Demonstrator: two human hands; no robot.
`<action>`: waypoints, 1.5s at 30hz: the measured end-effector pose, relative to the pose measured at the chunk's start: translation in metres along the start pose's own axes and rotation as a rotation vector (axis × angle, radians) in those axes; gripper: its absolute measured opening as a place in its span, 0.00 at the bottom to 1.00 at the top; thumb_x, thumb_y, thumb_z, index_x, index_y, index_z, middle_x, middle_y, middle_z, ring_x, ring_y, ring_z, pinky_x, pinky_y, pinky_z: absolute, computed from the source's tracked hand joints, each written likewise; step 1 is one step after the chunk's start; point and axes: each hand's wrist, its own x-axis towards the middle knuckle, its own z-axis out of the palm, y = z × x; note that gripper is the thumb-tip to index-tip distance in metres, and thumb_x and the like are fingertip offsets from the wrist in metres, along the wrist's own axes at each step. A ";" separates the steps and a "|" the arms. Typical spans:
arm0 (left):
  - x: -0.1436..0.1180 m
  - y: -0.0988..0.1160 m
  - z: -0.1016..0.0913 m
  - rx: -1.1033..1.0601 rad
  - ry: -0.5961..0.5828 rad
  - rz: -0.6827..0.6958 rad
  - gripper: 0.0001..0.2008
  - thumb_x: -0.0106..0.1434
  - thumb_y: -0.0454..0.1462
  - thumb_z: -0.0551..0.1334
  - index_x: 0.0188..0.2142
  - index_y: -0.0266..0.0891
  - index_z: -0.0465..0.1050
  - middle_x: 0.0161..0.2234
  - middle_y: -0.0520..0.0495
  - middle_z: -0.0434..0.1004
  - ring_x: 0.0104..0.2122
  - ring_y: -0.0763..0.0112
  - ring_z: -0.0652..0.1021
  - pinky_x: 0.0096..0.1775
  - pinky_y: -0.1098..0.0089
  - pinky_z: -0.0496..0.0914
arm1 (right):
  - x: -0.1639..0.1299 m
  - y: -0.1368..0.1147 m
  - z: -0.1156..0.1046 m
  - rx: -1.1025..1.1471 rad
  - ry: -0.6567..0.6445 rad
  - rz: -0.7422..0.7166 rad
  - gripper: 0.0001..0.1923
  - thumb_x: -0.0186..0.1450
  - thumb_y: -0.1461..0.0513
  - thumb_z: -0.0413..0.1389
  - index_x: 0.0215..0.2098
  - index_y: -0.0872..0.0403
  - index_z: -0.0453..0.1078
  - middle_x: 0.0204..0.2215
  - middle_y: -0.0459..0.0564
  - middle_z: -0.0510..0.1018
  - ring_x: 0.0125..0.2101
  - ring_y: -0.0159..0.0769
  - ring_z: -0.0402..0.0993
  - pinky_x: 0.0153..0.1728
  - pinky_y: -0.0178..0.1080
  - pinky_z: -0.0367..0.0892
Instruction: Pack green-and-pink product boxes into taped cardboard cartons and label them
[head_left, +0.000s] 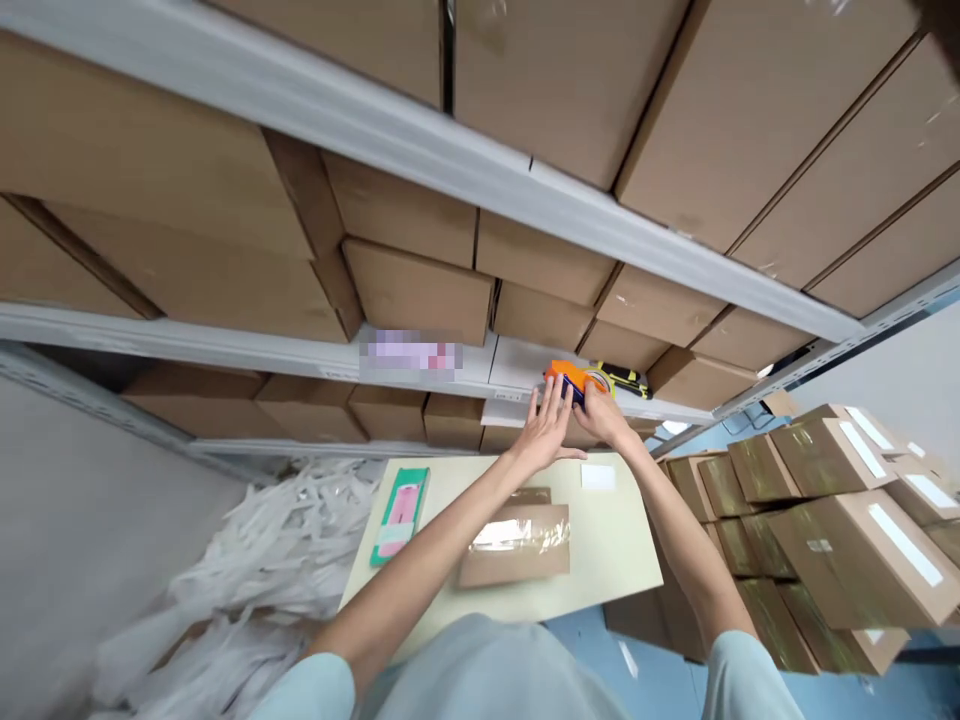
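Gripping an orange tape dispenser (568, 375) at the front edge of the shelf (517, 362), the right hand (602, 415) is curled; the left hand (546, 432) reaches flat toward it, fingers extended (contact unclear). Just beside lies a yellow-black tool (624, 379); below, a taped carton (517, 565) rests on the cream table (615, 560).

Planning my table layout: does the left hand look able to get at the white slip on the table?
Probably yes: the left hand is spread open, and the white slip lies uncovered, with nothing apparent between them.
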 end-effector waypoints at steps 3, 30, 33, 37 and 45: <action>0.019 -0.012 -0.007 0.000 -0.015 -0.067 0.73 0.63 0.68 0.71 0.85 0.28 0.33 0.82 0.12 0.27 0.82 0.29 0.37 0.78 0.27 0.42 | 0.036 -0.015 -0.013 -0.042 0.023 -0.014 0.25 0.79 0.63 0.48 0.70 0.66 0.64 0.64 0.76 0.80 0.66 0.60 0.78 0.68 0.53 0.67; -0.237 0.029 0.108 -0.297 -0.060 -1.079 0.52 0.75 0.60 0.63 0.80 0.23 0.51 0.76 0.17 0.65 0.76 0.36 0.70 0.71 0.48 0.72 | -0.169 -0.056 0.266 0.327 -0.092 0.612 0.59 0.78 0.41 0.53 0.83 0.77 0.35 0.81 0.86 0.47 0.83 0.64 0.49 0.78 0.60 0.57; -0.228 0.020 0.116 -0.259 -0.148 -1.145 0.60 0.70 0.63 0.69 0.81 0.23 0.49 0.75 0.16 0.66 0.74 0.34 0.73 0.69 0.50 0.73 | -0.158 -0.035 0.265 0.364 -0.183 0.675 0.60 0.76 0.38 0.56 0.84 0.73 0.37 0.78 0.84 0.59 0.78 0.61 0.64 0.73 0.53 0.66; -0.237 0.003 0.123 -0.310 -0.192 -1.118 0.53 0.74 0.62 0.65 0.82 0.30 0.52 0.73 0.23 0.73 0.69 0.37 0.78 0.67 0.50 0.74 | -0.159 -0.008 0.268 0.568 -0.236 0.598 0.47 0.81 0.41 0.45 0.82 0.67 0.50 0.71 0.76 0.75 0.72 0.50 0.74 0.69 0.49 0.70; -0.254 -0.019 0.102 -0.446 -0.164 -0.914 0.32 0.78 0.50 0.62 0.73 0.33 0.69 0.66 0.29 0.80 0.67 0.46 0.79 0.68 0.50 0.73 | -0.172 -0.014 0.265 0.508 -0.089 0.657 0.46 0.82 0.37 0.39 0.71 0.71 0.65 0.66 0.83 0.74 0.68 0.57 0.73 0.68 0.50 0.69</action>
